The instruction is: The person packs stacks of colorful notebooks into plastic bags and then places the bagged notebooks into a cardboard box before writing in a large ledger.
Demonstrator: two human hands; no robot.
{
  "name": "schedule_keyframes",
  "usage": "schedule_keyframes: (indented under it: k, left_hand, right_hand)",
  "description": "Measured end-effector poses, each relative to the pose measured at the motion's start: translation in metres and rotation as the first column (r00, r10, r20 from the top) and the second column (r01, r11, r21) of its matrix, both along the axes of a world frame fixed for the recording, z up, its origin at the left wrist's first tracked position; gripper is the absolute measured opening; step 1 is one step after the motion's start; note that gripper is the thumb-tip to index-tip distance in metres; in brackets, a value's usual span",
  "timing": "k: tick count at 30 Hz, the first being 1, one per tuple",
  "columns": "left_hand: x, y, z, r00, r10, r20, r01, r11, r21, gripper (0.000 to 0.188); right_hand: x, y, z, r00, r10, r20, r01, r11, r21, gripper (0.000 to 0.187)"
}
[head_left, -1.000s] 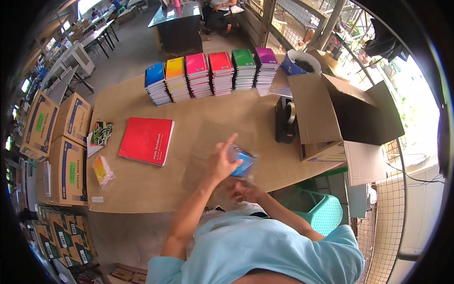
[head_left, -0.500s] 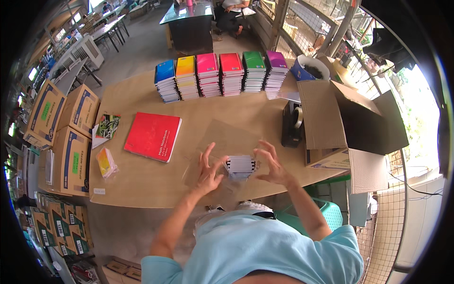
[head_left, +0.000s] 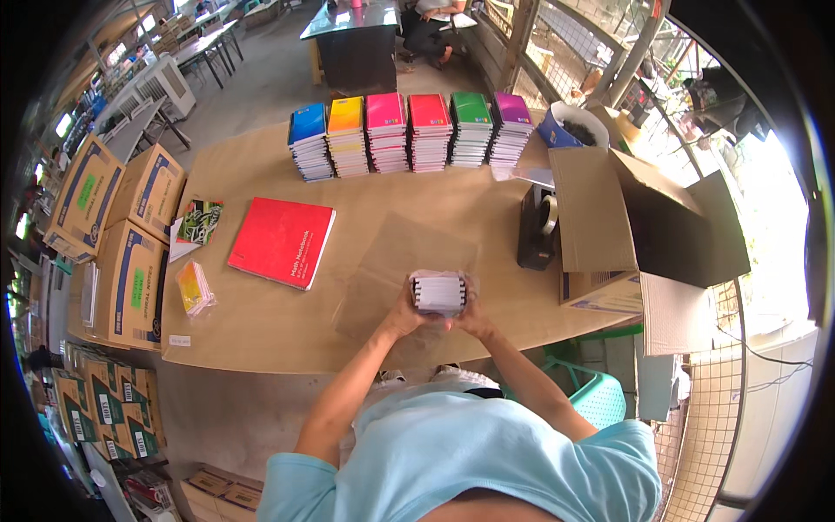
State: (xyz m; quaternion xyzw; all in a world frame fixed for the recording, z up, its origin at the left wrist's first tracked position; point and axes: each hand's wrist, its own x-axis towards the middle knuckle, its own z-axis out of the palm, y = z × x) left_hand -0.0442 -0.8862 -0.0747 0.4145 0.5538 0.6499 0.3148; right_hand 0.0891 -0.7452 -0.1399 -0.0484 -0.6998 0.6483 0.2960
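Well, one yellow-covered bundle (head_left: pixel 195 291) looks already wrapped; here the left hand (head_left: pixel 404 317) and right hand (head_left: pixel 473 318) clasp a notebook bundle (head_left: pixel 437 294) between them over the tabletop (head_left: pixel 261 341), six coloured stacks (head_left: pixel 430 141) apparently waiting.

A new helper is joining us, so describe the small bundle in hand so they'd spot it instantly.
From the big brown table, look toward its near edge, between the person's left hand and right hand. The small bundle there shows white page edges with dark marks along both sides. Unlike the stacks in the back row, it shows no coloured cover.
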Motion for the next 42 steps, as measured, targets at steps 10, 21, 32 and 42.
schedule_keyframes:
  k: [10, 21, 32, 42]
  left_hand:
    - [0.017, -0.029, -0.018, 0.937, 0.26, -0.234, -0.269, 0.963, -0.007, 0.104]
    - [0.049, -0.036, 0.0, 0.642, 0.509, -0.573, -0.539, 0.831, 0.135, 0.085]
    - [0.059, -0.026, -0.012, 0.721, 0.648, -0.246, -0.598, 0.761, 0.251, 0.077]
    - [0.028, -0.054, 0.029, 0.52, 0.252, -0.816, -0.343, 0.937, 0.071, 0.062]
  right_hand:
    - [-0.004, -0.021, 0.07, 1.0, -0.01, -0.024, 0.009, 1.0, -0.009, 0.11]
    - [0.011, -0.01, 0.207, 0.952, -0.294, 0.087, 0.144, 0.679, 0.72, 0.03]
    - [0.006, -0.015, 0.236, 0.95, -0.187, 0.249, -0.158, 0.401, 0.902, 0.042]
    - [-0.007, 0.02, 0.219, 0.849, -0.478, 0.226, 0.036, 0.477, 0.878, 0.024]
